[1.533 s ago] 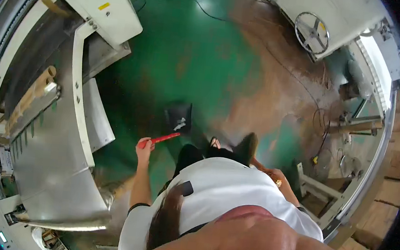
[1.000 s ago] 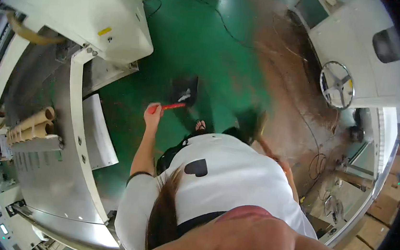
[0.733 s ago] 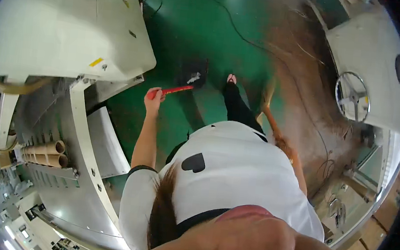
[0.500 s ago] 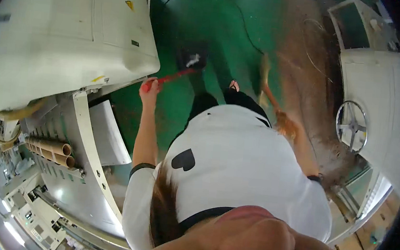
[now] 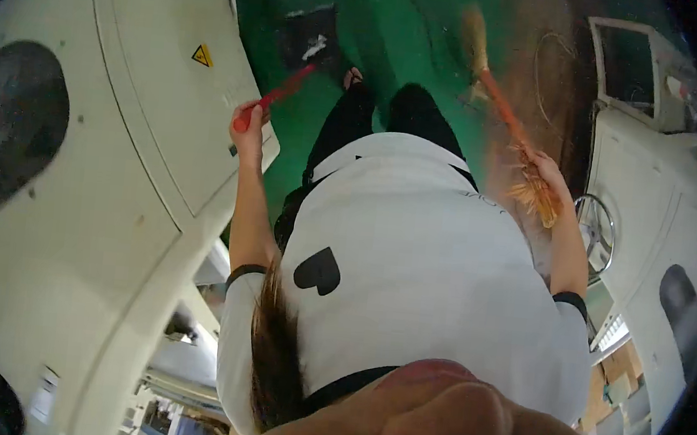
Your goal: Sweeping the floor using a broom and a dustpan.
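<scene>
Probably carry step; left hand grips red-handled flat black dustpan, held ahead of it, white scraps aboard; right hand closed round orange-handled straw broom; next move likely calls for keeping dustpan level.

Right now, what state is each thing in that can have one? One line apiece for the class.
Dustpan: held, with white scraps in it
Broom: held, straw end away from the body
Left fingers: gripping the dustpan
Right fingers: gripping the broom
Left machine panel: closed
Handwheel: partly hidden
</scene>
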Motion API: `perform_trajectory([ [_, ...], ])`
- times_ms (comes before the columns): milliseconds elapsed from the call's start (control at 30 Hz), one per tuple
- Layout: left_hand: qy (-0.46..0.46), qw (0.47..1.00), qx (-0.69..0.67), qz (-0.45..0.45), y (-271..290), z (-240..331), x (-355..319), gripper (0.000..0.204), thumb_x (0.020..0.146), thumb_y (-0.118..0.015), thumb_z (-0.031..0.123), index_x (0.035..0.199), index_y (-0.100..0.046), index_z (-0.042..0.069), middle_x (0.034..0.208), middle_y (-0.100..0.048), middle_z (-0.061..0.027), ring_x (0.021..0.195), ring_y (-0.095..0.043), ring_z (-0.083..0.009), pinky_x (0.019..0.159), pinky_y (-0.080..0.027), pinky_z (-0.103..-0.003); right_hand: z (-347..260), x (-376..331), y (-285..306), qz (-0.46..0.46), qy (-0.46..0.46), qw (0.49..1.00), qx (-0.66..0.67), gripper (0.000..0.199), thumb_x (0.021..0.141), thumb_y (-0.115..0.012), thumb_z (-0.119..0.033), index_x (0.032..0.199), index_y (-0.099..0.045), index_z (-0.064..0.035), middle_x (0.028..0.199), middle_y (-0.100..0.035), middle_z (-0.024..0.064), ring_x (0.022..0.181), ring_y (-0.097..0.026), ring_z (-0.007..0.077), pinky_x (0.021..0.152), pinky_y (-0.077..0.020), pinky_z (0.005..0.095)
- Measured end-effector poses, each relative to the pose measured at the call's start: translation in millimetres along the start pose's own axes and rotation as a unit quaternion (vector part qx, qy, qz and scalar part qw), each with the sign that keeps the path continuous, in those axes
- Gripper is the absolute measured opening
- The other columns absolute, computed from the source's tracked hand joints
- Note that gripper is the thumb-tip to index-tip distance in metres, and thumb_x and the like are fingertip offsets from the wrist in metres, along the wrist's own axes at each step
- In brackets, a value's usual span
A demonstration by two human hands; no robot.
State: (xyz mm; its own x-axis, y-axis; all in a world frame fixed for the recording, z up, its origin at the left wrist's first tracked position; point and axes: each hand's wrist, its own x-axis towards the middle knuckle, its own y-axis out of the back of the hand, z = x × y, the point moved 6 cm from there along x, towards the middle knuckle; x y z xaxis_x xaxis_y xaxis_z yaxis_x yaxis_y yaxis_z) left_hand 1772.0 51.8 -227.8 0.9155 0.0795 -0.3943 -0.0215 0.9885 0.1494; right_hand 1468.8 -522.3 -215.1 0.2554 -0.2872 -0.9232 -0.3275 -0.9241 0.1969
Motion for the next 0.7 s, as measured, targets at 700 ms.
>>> perform_trajectory([
  [700, 0.076, 0.995, -0.039, 0.045, -45.3, 98.3, 299.9, 0.017, 0.082, -0.053, 0.005, 0.095, -0.052, -0.005, 0.09, -0.057, -0.0142, 0.078, -0.06, -0.0204, 0.072, -0.052, -0.031, -401.5, 167.3, -212.4, -0.141, -0.11, 0.963, 0.203, 0.04, 0.08, -0.055, -0.031, 0.108, -0.051, -0.0041, 0.102, -0.052, 0.01, 0.083, -0.054, 0.0234, 0.065, -0.0459, 0.0389],
])
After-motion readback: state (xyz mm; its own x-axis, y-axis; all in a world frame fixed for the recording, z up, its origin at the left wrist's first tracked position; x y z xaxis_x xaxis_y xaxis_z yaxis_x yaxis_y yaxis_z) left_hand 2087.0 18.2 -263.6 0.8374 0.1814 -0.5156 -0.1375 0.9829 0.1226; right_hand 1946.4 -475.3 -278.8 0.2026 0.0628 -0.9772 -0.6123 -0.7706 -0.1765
